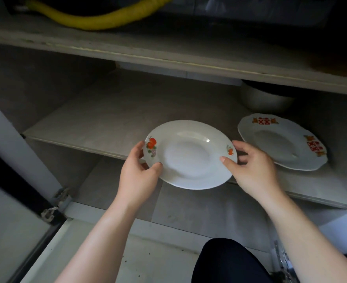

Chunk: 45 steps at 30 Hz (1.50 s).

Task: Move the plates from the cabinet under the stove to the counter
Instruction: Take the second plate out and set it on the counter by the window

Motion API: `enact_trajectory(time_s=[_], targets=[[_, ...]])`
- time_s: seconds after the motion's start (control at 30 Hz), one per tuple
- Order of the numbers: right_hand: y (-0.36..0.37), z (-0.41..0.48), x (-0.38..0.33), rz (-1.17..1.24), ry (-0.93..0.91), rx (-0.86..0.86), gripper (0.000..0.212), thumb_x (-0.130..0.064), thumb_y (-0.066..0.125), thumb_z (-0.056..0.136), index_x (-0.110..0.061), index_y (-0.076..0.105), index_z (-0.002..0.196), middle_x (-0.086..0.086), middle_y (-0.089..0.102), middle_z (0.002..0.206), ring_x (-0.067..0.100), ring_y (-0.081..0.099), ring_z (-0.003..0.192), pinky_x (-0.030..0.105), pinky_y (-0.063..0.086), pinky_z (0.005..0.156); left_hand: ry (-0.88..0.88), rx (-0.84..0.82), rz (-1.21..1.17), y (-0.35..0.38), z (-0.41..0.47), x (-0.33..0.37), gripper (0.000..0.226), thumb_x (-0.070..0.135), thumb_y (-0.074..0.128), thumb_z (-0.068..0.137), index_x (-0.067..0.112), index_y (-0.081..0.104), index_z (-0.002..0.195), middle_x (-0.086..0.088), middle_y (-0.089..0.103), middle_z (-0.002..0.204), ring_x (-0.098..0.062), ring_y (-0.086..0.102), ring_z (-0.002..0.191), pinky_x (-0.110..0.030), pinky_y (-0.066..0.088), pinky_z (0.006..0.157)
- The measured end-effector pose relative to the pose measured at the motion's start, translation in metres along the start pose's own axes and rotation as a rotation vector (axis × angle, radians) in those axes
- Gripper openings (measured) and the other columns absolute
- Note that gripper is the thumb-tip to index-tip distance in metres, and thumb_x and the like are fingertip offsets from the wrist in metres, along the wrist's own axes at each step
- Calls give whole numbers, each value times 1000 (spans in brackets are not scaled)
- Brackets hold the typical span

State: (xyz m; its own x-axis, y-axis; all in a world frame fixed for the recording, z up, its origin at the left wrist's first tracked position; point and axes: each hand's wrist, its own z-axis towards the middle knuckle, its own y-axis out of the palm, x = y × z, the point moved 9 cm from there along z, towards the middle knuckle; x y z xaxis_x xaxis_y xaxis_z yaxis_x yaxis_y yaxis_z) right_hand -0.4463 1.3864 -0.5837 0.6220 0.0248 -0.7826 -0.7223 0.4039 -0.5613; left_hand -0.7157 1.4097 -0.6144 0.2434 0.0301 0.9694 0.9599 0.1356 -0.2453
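The person's left hand (140, 170) and right hand (252, 166) hold a round white ceramic plate with orange fruit decals (189, 154) by opposite sides of its rim. On each side a thumb lies on top of the rim and the fingers (238, 144) curl round its edge, so both hands are clamped on it. The plate is at the front of the pale grey cabinet shelf (107, 119), its near half out past the shelf's edge; whether its far side rests on the shelf or is lifted off cannot be told. It looks stiff, glazed and smooth, fairly light yet breakable, so it would likely slip from a loose pinch and chip on a knock. The broad flat rim is the sound place to take it, as both hands do. A scalloped white plate with red decals (280, 144) lies flat on the same shelf just to the right, apart from the first, and probably handles the same way. Behind it stands a pale round bowl (266, 101), half in shadow. The shelf is low and dim under a worn board that carries a thick yellow hose (107, 19) — headroom looks tight, so the plate is best drawn out level. A white cabinet door (15, 139) with a metal hinge (60, 197) stands open at left, and a dark-clothed knee (229, 260) shows below. The counter is not in view.
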Motion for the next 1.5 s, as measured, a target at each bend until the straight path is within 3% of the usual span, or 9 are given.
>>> enact_trajectory(time_s=[0.13,0.27,0.43,0.6,0.83,1.03,1.17,1.33,1.5], targets=[[6,2,5,34,23,-53,37,-9,71,75,-41,55,83,-40,58,60,-15,59,65,3,42,51,-31,0,-16,0,1,-1,62,9,64,78,23,43,136,13,59,107,12,60,73,0,42,55],[13,2,7,25,74,-74,43,-13,71,75,-19,57,115,-10,59,91,14,62,87,33,52,76,-40,-6,-19,-3,-1,0,62,6,64,77,22,46,134,13,61,105,5,62,78,-6,49,59],[25,-1,6,72,84,-138,35,-14,73,72,-39,54,88,-9,59,94,15,60,88,31,50,72,-59,-7,-13,-16,-9,-2,62,-1,62,75,17,47,132,8,64,109,-3,64,92,-30,54,83],[43,-10,-4,120,114,-182,43,-13,74,73,-39,51,98,-7,59,103,17,61,93,37,53,78,-78,50,37,-46,-20,-3,66,-1,62,74,17,45,134,4,63,117,-8,63,97,-34,53,88],[75,-24,-55,78,-6,-221,51,-14,73,75,-27,53,119,-8,46,108,16,57,92,36,52,80,-94,142,147,-102,-41,-5,49,-2,59,71,36,56,100,23,67,83,10,63,71,-5,46,57],[119,-39,-99,75,-77,-363,51,-16,73,75,-26,52,119,-11,44,105,11,56,88,31,51,75,-206,237,165,-157,-65,-24,44,-1,60,69,34,62,97,21,71,80,-1,67,74,-31,57,72],[150,-57,-127,98,-103,-471,51,-15,74,74,-24,51,119,-11,43,105,18,58,94,39,53,80,-229,343,174,-196,-85,-26,49,-1,59,68,36,59,101,36,63,79,5,64,70,-23,56,63],[174,-77,-159,116,-137,-562,52,-15,74,74,-23,51,120,-12,43,101,10,57,81,34,51,75,-288,461,141,-234,-113,-27,56,1,59,68,36,59,111,28,66,81,-4,67,73,-36,59,68],[187,-96,-186,151,-157,-619,51,-14,74,74,-24,52,119,-10,44,103,1,56,75,29,47,71,-299,577,121,-262,-136,-21,54,2,57,66,51,53,88,33,63,78,-6,67,76,-39,59,67]])
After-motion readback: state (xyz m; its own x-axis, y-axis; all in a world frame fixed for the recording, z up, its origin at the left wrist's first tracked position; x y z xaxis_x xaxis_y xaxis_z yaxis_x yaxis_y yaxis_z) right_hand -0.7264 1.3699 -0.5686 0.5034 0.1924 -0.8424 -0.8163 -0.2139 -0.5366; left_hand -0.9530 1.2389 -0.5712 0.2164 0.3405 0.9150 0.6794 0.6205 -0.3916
